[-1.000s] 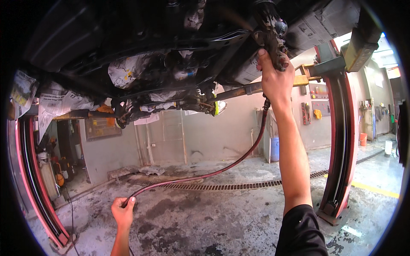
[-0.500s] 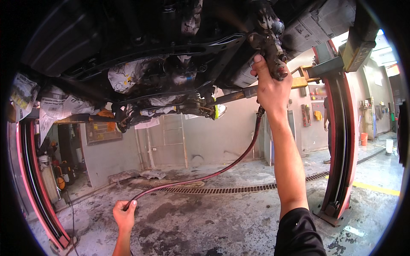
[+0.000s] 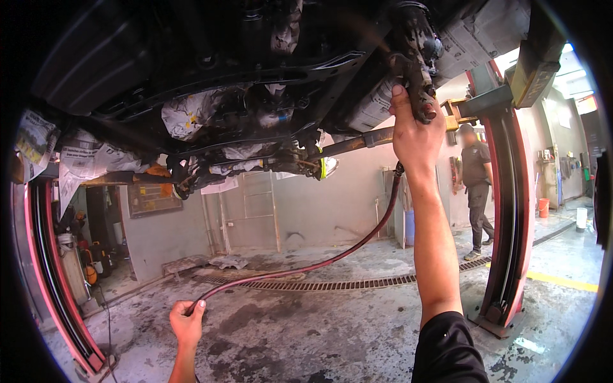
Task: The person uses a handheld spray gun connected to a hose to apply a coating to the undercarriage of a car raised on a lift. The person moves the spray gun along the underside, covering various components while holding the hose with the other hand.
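Observation:
Overhead is the dark underbody of a raised vehicle [image 3: 281,135]. My right hand [image 3: 418,140] is raised and wrapped round a grimy spray gun [image 3: 420,83], its thumb up along the back. A dark, coated canister [image 3: 415,29] sits at the top of the gun. From the handle a red air hose [image 3: 306,265] sags down and across to the left. Low at the left, my left hand [image 3: 186,324] pinches this hose between thumb and fingers. A faint streak, perhaps spray, shows just left of the gun's nozzle.
Newspaper [image 3: 96,156] masks parts of the vehicle. Red lift posts stand at left [image 3: 60,274] and right [image 3: 511,210], with a lift arm [image 3: 357,143] reaching under. A floor drain grate [image 3: 319,283] crosses the stained floor. Another person [image 3: 476,185] is beside the right post.
My right hand and the spray gun have shifted slightly right and down, the hose end with them. My left hand stays put. The other person has come out from behind the right post.

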A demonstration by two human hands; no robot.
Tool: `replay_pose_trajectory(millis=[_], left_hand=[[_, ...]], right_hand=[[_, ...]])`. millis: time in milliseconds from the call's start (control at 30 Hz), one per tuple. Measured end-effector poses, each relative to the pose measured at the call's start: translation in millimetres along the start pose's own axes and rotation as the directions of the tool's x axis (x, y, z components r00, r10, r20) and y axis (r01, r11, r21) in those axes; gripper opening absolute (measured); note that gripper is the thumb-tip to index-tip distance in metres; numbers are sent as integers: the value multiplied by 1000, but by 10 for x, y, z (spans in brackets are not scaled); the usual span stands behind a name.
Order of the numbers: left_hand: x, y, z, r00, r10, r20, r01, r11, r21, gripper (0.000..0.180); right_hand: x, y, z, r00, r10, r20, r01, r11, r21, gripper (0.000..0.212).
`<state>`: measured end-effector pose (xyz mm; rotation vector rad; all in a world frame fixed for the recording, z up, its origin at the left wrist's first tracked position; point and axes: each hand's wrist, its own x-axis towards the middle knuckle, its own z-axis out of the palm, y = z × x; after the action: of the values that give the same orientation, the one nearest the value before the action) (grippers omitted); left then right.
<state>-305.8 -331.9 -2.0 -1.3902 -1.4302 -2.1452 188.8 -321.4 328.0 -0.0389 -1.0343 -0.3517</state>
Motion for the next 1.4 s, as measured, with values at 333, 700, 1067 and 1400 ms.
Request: replay_pose_trajectory(millis=[333,700,1067,1400], left_hand=[[-2,116,41,999,-46,21,48,997,-65,27],[24,123,-26,1000,-11,-10,11,999,-32,28],[8,70,147,1000,8,17,-7,998,-62,29],[3,130,111,1000,-6,3,6,1000,-28,29]], right_hand=[[101,-181,27,999,2,39,-5,995,96,31],[138,-211,88,1000,-25,-15,27,978,205,30],[292,-142,-169,996,-67,-57,65,997,-50,34],[116,-409,-21,1000,-1,6,0,986,168,27]])
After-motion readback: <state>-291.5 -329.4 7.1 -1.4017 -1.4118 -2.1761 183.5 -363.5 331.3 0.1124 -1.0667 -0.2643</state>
